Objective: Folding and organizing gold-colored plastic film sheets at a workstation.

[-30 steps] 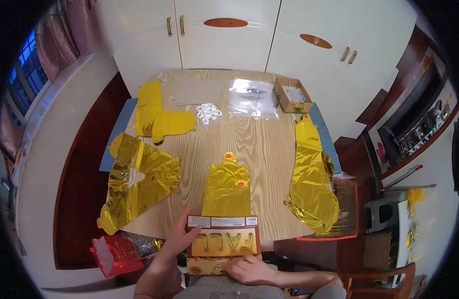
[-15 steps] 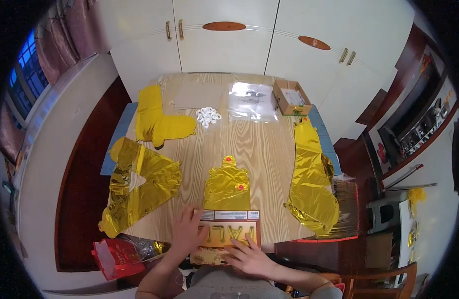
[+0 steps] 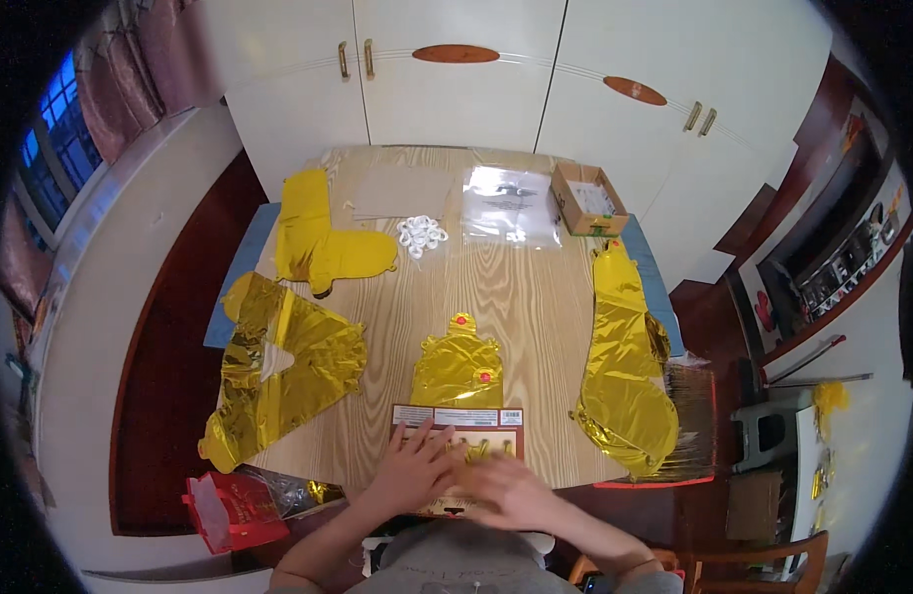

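A flat red-and-tan printed card package [image 3: 513, 445] lies at the table's near edge, with gold letter shapes pictured on its face. My left hand [image 3: 414, 465] rests on its left part, fingers stretched out and apart. My right hand [image 3: 506, 492] is over the lower right of the package; its fingers are blurred by motion, and whether they grip anything cannot be made out. Both hands cover much of the front. Just beyond the package's far edge lies a flat gold foil balloon [image 3: 456, 368] with two red round spots; its near end meets or goes under the package.
Other flat gold foil balloons lie left [image 3: 296, 366], far left [image 3: 328, 238] and right [image 3: 630, 366]. A coil of white ribbon [image 3: 422, 236], grey sheets [image 3: 397, 190], a clear plastic sleeve [image 3: 511, 206] and a small cardboard box [image 3: 589, 201] sit farther back. A red bag [image 3: 237, 515] is below left.
My left hand has moved right and onto the package face, fingers now spread. My right hand has shifted slightly right and blurs. The package sits a little farther from me, covering more of the balloon's near end.
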Demonstrator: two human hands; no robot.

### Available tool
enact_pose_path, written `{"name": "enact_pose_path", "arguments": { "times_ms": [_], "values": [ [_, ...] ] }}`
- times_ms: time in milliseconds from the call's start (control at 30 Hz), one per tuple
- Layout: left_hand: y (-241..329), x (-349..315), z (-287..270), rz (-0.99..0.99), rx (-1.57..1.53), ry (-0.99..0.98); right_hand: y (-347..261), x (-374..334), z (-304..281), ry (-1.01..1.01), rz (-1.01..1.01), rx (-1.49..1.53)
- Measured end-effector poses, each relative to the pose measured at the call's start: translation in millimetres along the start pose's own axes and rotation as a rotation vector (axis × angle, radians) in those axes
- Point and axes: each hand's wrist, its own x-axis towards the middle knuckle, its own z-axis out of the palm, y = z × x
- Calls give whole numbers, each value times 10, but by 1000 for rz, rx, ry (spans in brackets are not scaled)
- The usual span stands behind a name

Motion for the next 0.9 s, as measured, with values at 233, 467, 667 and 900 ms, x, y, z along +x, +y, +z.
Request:
{"name": "enact_pose_path", "arguments": {
  "times_ms": [233, 467, 667, 900],
  "values": [
    [23, 26, -26, -13, 19, -44, 943, 656, -220, 311, 253, -123],
    [-12, 58, -40, -6, 35, -54, 1214, 870, -218, 139, 244, -193],
    [-43, 61, 13, -15, 29, -94, 1245, 920, -199, 147, 280, -136],
    [-52, 89, 7, -15, 10, -92, 1316, 1125, -277, 176, 464, 133]
  ]
}}
